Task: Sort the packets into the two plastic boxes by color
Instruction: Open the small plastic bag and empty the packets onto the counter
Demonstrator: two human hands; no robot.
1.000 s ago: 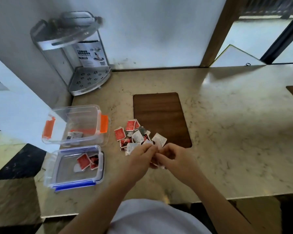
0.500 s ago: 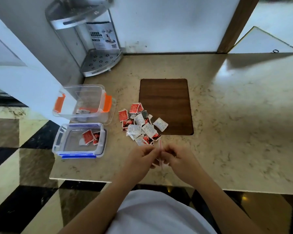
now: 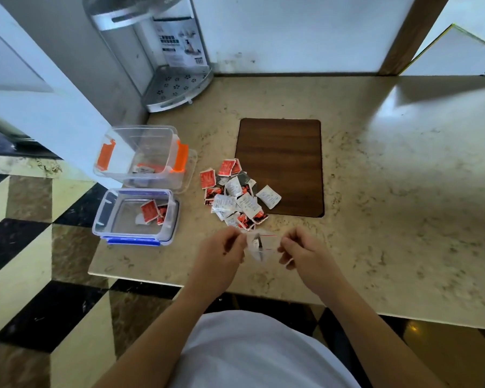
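Both hands pinching small clear zip bag [image 3: 259,247] between them: left hand [image 3: 221,252] on one edge, right hand [image 3: 300,249] on other. Packet pile [image 3: 235,197] just beyond hands on counter [image 3: 403,191]. Orange-latch box [image 3: 143,155] and blue-latch box [image 3: 136,214] off to left. Seemingly opening bag; contents unclear. Next: empty or discard bag, then sort by color.

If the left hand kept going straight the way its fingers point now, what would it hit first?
The left hand points up and right, pinching a small clear bag that the right hand also pinches. Beyond the bag, it would probably meet the packet pile; depth is unclear.
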